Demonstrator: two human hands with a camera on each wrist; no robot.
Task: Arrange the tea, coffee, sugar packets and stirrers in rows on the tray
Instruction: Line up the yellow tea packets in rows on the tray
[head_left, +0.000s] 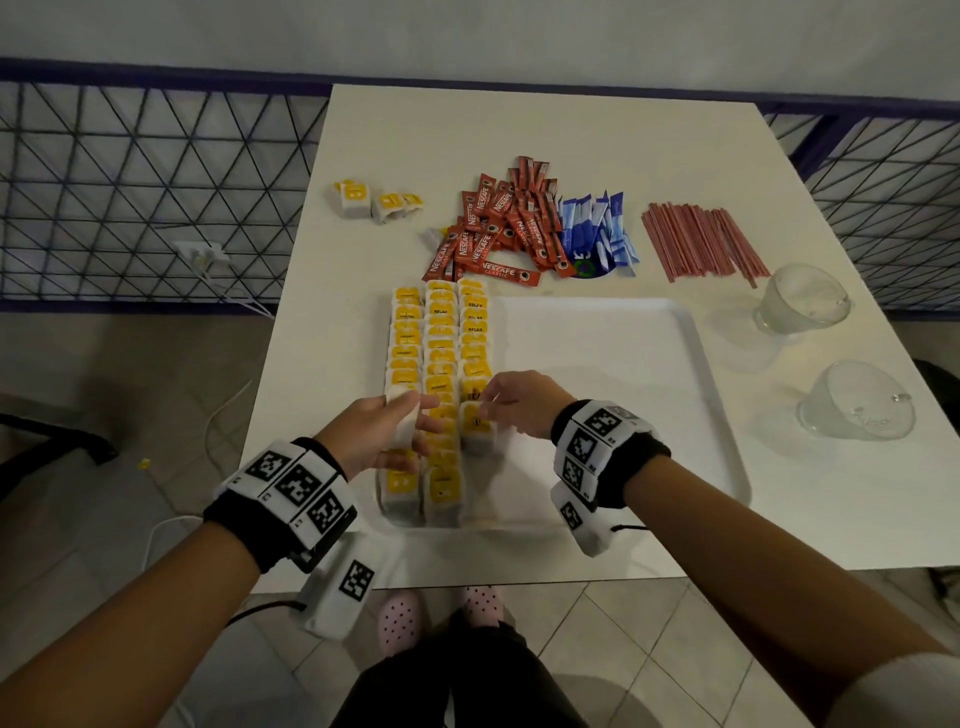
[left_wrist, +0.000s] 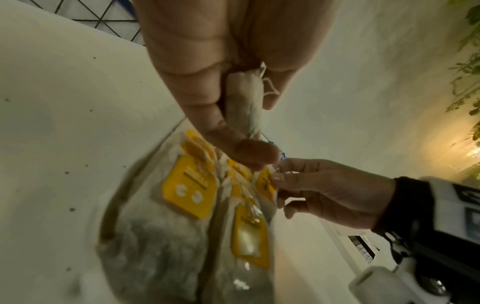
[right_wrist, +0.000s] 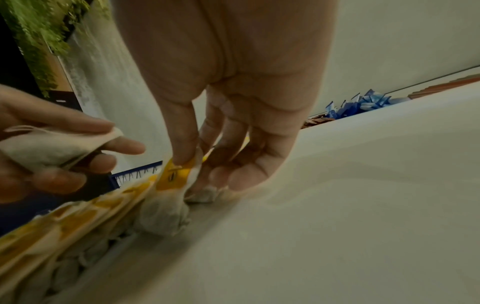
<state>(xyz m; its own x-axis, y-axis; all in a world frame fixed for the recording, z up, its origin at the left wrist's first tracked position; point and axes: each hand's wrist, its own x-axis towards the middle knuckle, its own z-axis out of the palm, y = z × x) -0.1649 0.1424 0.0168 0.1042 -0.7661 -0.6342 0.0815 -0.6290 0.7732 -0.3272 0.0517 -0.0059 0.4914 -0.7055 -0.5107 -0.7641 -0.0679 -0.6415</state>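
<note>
- Head view: a white tray lies on a white table. Three rows of yellow-tagged tea bags fill the tray's left side; the third row reaches less far toward the person than the other two.
- The left hand hangs over the near end of those rows, thumb and fingers curled round a spare tea bag with its pale side up.
- The right hand has its fingertips down on the nearest tea bag of the third row, pinching it at the tag.
- Beyond the tray lie a heap of red coffee sticks, blue sugar packets just beside them, and a bundle of red stirrers further right. A few loose tea bags sit at far left. Two glass cups stand right of the tray.
- Left wrist view: the left hand grips the spare tea bag between thumb and fingers, above the blurred rows. The right hand reaches in at the tags.
- Right wrist view: the right hand pinches the yellow tag of the row's end bag, whose pouch rests on the tray floor. The left hand holds its spare bag at left. The sugar packets show past the rim.
</note>
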